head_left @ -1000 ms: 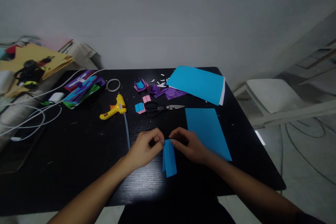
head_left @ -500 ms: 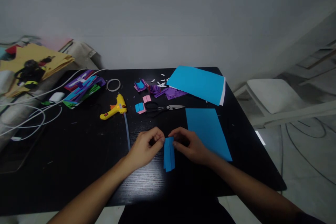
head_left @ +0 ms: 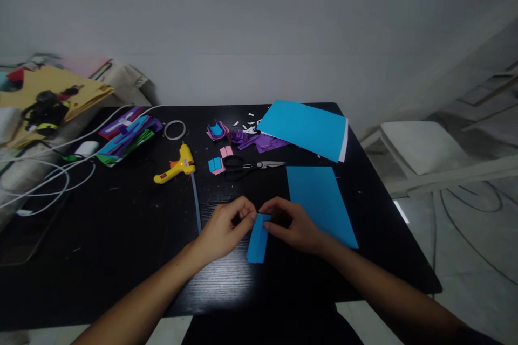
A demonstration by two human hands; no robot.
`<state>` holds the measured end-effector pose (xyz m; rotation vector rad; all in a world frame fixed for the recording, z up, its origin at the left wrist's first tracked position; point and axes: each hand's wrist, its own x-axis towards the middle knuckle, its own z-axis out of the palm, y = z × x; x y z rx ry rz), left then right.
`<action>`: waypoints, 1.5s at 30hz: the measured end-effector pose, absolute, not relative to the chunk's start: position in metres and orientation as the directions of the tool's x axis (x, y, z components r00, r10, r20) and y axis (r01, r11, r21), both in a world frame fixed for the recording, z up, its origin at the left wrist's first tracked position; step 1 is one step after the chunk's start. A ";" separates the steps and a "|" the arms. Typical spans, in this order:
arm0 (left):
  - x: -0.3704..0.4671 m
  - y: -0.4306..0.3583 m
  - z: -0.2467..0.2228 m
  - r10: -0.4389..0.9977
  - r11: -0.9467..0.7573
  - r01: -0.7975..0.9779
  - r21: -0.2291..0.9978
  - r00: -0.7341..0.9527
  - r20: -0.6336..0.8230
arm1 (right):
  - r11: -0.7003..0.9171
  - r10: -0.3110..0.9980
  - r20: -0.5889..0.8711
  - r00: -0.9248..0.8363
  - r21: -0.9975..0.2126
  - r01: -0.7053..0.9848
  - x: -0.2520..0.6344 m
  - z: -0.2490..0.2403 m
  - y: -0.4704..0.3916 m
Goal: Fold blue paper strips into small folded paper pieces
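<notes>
A narrow folded strip of blue paper point(head_left: 257, 240) hangs between my hands above the table's near side, its lower end slanting to the left. My left hand point(head_left: 229, 226) pinches its upper left corner between thumb and fingers. At the upper right, my right hand point(head_left: 291, 223) grips the same strip, thumb on its front face. A flat blue sheet point(head_left: 319, 199) lies partly behind my right forearm. Beyond my hands rest black-handled scissors point(head_left: 259, 165), blades toward the right, beside small blue and pink folded paper pieces point(head_left: 216, 165).
A yellow glue gun point(head_left: 178, 164) with a glue stick trailing toward me lies left of centre. Stacked blue sheets point(head_left: 305, 128), purple paper point(head_left: 269, 143) and white scraps are at the back. Coloured strips point(head_left: 129, 135) and white cables point(head_left: 60, 172) occupy the left; a white chair point(head_left: 423, 145) stands right.
The blue strip has swung so its lower end points further left, and its layers look closer together. My right thumb sits further over its face. Both hands have barely moved.
</notes>
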<state>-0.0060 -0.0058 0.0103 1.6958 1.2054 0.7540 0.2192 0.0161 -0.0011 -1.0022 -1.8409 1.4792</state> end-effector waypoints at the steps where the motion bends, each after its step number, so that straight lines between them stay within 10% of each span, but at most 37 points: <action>1: -0.006 -0.006 0.011 0.939 -0.122 0.396 0.910 0.342 -0.023 | 0.110 0.828 -0.022 -0.561 -0.973 0.201 0.219 -0.001 0.016; 45: -0.006 -0.007 0.008 0.872 -0.344 0.594 0.727 0.489 0.013 | 0.139 0.815 -0.034 -0.579 -0.958 0.251 0.218 -0.002 0.017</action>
